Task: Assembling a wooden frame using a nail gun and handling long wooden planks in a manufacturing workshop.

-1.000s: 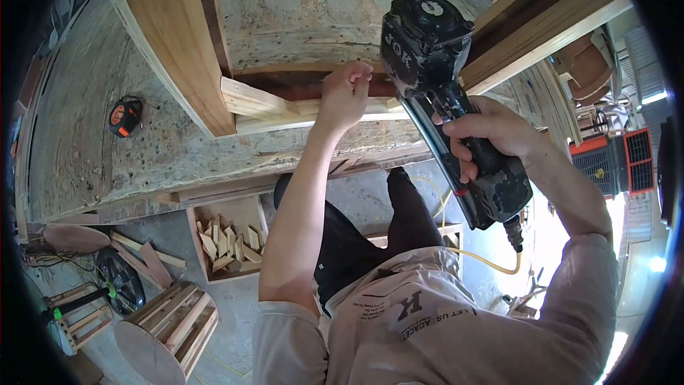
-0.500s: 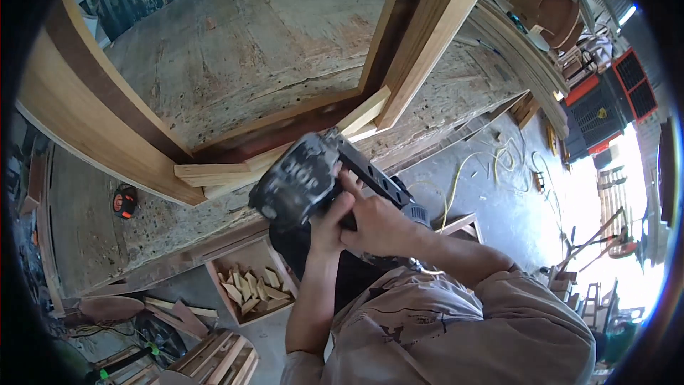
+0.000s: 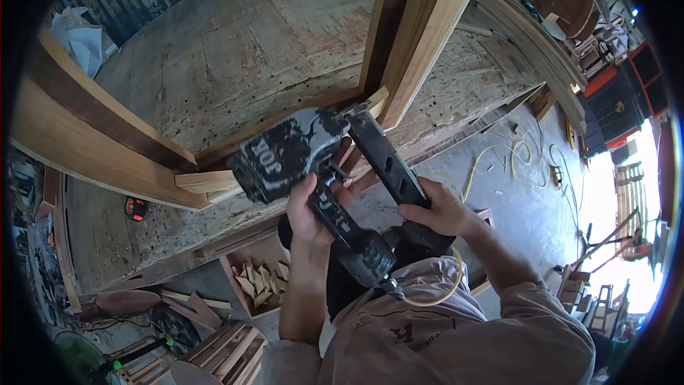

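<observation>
A worn black pneumatic nail gun is held in front of me, over the bench's near edge. Around its handle, close to the trigger, my left hand is closed, some fingers hidden behind it. My right hand grips the long black magazine near its rear end. Just beyond the tool stands a wooden frame with a dark inner strip. Small light corner blocks sit in its corners; the gun hides part of the lower rail. A yellow air hose joins the handle's end.
The frame rests on a rough wooden bench. A tape measure lies at the bench's left. Below the bench is a box of small cut wood pieces. Long boards lie at the far right, and more hose loops over the floor.
The nail gun has come closer and turned so its side shows more. My right hand has moved from beside the left hand to the magazine, farther right.
</observation>
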`<state>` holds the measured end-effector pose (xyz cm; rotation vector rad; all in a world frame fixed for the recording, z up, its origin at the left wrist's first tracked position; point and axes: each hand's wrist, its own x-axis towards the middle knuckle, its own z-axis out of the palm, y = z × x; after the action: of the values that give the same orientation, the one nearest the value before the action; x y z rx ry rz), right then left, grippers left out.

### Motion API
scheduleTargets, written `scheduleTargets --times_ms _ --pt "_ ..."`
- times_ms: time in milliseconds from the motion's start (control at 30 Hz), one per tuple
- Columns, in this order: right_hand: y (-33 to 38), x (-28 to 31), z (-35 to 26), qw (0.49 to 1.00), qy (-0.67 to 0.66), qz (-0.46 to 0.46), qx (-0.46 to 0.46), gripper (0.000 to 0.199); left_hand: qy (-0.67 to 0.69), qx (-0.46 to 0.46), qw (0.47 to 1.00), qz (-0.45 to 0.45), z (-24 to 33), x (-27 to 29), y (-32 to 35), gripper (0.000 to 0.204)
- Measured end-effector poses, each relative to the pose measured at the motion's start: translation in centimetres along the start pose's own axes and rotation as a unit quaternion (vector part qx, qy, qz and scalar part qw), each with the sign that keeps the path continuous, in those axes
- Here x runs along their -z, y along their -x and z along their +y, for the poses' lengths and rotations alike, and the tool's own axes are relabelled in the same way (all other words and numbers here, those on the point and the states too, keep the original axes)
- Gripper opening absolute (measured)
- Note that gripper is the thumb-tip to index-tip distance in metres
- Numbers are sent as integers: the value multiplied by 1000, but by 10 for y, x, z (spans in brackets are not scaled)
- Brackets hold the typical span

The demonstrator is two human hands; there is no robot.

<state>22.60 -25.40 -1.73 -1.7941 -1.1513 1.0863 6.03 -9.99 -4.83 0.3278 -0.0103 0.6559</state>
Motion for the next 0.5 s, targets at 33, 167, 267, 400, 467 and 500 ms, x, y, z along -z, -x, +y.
scheduleTargets --times_ms 33,167,267,400,467,500 --pt "-1 -1 -1 1000 -5 -2 1 33 -3 11 1000 20 2 1 -4 59" --pt "-3 -3 0 998 -50 22 -11 32 -21 35 997 64 7 3 -16 46" --pt "-3 -4 0 996 -83 21 -16 32 -14 46 999 20 12 8 -18 42" --pt "-1 -1 -3 996 -88 11 -25 32 -13 56 998 34 13 -2 -19 38" --pt "-3 -1 1 995 -94 7 -24 34 -29 58 997 35 14 -4 -19 37" --pt "-2 -1 3 995 -98 5 -25 36 -31 59 997 35 14 -9 -19 37"
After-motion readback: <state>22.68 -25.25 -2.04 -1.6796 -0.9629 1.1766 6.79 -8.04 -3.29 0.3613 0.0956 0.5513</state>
